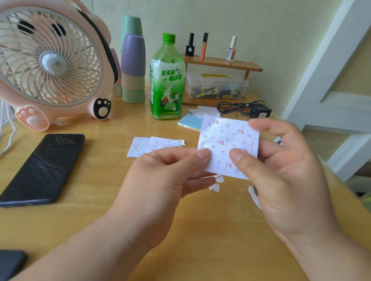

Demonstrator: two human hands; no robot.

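The hands are working a small square of cherry-print paper (pixel 227 142), which is being held in the air just above the front middle of the desk (pixel 98 220). The left hand (pixel 160 176) is pinching the sheet's left edge between thumb and fingers. The right hand (pixel 289 178) is clamping the right side, with the thumb lying on the printed face and the other fingers curling behind it. The two hands are sitting close together, joined only by the paper.

Judging by how things are lying, the work is looking partly done. Two matching printed pieces (pixel 146 145) are resting flat on the desk beyond the left hand, and small white scraps (pixel 215 182) are scattered under the sheet — probably trimmings or peeled tabs, though I cannot tell which. The held sheet is looking flat and whole, so its own handling seems to be only beginning.

Around it, a dark phone (pixel 44 169) is lying to the left and a pink fan (pixel 45 59) is standing behind it. Stacked cups (pixel 132 61) and a green bottle (pixel 166 81) are standing further back. A blue paper pad (pixel 190 123) and a coiled black cable (pixel 245 109) are lying just behind the sheet — nothing is crowding the hands, though the loose scraps could be getting underfoot.
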